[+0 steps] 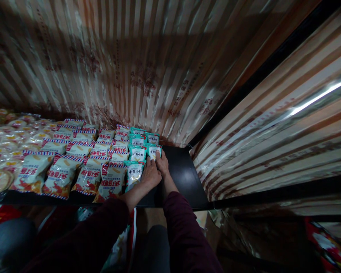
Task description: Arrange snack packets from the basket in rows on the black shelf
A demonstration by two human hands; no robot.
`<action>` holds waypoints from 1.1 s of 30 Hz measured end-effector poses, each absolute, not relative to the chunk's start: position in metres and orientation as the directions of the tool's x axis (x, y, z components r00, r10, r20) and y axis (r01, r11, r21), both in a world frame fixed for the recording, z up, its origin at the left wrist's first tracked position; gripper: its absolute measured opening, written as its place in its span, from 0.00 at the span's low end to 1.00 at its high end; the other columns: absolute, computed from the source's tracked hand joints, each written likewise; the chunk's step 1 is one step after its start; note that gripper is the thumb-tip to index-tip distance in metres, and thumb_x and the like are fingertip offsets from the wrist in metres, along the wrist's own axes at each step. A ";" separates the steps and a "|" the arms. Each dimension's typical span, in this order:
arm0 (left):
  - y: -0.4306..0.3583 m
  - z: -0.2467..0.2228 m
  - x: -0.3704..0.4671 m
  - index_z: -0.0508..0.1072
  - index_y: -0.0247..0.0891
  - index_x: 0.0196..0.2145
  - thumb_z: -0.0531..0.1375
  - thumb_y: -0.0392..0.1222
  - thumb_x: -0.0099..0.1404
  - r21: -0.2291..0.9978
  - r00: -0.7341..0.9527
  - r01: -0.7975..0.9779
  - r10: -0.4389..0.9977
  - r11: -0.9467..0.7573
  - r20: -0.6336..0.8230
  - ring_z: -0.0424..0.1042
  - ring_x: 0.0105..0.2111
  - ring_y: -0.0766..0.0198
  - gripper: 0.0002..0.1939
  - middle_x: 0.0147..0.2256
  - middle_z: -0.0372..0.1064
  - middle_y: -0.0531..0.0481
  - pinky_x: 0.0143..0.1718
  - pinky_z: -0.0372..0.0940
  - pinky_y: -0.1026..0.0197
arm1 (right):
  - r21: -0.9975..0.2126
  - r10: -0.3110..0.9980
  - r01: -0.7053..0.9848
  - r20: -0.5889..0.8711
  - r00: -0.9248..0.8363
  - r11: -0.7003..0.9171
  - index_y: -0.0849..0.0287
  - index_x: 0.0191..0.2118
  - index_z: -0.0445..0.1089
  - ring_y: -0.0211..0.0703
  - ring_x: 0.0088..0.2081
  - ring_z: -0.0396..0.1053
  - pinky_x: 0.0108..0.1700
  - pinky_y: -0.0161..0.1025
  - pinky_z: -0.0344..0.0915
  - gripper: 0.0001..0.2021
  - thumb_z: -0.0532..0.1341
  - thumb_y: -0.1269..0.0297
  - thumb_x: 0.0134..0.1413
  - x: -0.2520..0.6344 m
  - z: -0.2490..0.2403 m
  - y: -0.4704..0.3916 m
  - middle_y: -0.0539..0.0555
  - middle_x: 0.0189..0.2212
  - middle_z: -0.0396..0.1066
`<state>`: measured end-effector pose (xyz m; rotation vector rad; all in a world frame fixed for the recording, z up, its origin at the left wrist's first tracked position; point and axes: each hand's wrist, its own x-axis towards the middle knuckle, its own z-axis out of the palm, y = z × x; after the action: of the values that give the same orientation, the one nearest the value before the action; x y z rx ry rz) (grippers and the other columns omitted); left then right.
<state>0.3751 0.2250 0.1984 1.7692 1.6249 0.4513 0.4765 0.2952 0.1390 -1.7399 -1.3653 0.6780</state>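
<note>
A small teal-and-white snack bag (152, 149) stands in the right-hand column on the black shelf (184, 172). My left hand (151, 174) has its fingers on the lower front of this bag. Against the bag's right side is my right hand (162, 163), its thumb and fingers at the upper edge. Between them the two hands hold the bag; part of its lower half is hidden. Another teal bag (134, 173) stands at the front, beside my left wrist. More teal bags (138, 153) line up behind it.
Left of the teal bags are rows of white snack bags (57, 175) with striped tops. Clear-wrapped round snacks (0, 182) lie farther left. Striped plastic sheeting (116, 68) hangs behind the shelf, and a dark post (230, 94) rises at its right end.
</note>
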 end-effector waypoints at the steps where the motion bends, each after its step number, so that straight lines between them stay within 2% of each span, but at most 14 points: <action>1: 0.225 0.199 0.375 0.50 0.21 0.62 0.52 0.34 0.58 0.684 0.159 0.729 0.969 0.015 -0.190 0.44 0.65 0.49 0.34 0.66 0.37 0.30 0.63 0.46 0.55 | -0.843 0.960 0.531 0.068 0.271 -0.090 0.53 0.55 0.64 0.48 0.47 0.69 0.53 0.46 0.61 0.26 0.49 0.44 0.57 0.476 0.139 0.295 0.55 0.46 0.72; 10: 0.221 0.197 0.376 0.51 0.26 0.62 0.52 0.34 0.57 0.677 0.160 0.736 0.977 -0.022 -0.143 0.43 0.65 0.50 0.34 0.65 0.42 0.34 0.63 0.45 0.54 | -0.849 0.952 0.527 0.121 0.280 -0.047 0.56 0.58 0.60 0.50 0.48 0.69 0.52 0.46 0.62 0.30 0.50 0.42 0.56 0.477 0.137 0.290 0.58 0.47 0.72; 15: 0.220 0.199 0.376 0.50 0.21 0.61 0.51 0.33 0.58 0.679 0.183 0.732 0.975 -0.052 -0.123 0.40 0.66 0.50 0.34 0.65 0.40 0.30 0.64 0.43 0.55 | -0.871 0.960 0.490 0.116 0.254 -0.025 0.54 0.59 0.59 0.49 0.49 0.69 0.53 0.45 0.63 0.30 0.50 0.42 0.56 0.477 0.137 0.284 0.57 0.49 0.71; 19: 0.216 0.201 0.376 0.51 0.22 0.61 0.51 0.33 0.58 0.681 0.206 0.727 0.973 -0.083 -0.101 0.38 0.66 0.52 0.34 0.64 0.44 0.32 0.65 0.40 0.55 | -0.878 0.946 0.475 0.098 0.309 -0.064 0.57 0.60 0.58 0.52 0.55 0.64 0.57 0.47 0.59 0.33 0.51 0.42 0.55 0.477 0.137 0.279 0.59 0.54 0.67; 25: 0.206 0.200 0.376 0.51 0.24 0.62 0.50 0.34 0.59 0.690 0.238 0.713 0.969 -0.123 -0.072 0.40 0.66 0.52 0.33 0.65 0.44 0.34 0.64 0.41 0.55 | -0.850 0.936 0.518 0.102 0.338 -0.094 0.61 0.61 0.57 0.53 0.58 0.60 0.59 0.49 0.55 0.34 0.50 0.43 0.55 0.478 0.137 0.267 0.62 0.57 0.63; 33: 0.185 0.202 0.376 0.51 0.24 0.62 0.49 0.34 0.61 0.706 0.285 0.691 0.956 -0.153 -0.071 0.49 0.63 0.55 0.32 0.62 0.51 0.34 0.63 0.44 0.59 | -0.845 0.899 0.523 0.142 0.414 -0.108 0.63 0.59 0.60 0.51 0.57 0.62 0.59 0.47 0.56 0.31 0.50 0.45 0.56 0.479 0.130 0.240 0.63 0.56 0.64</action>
<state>0.3755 0.1848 0.2022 1.9172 1.4744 0.5303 0.4786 0.2405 0.1297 -1.7685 -1.2348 0.5238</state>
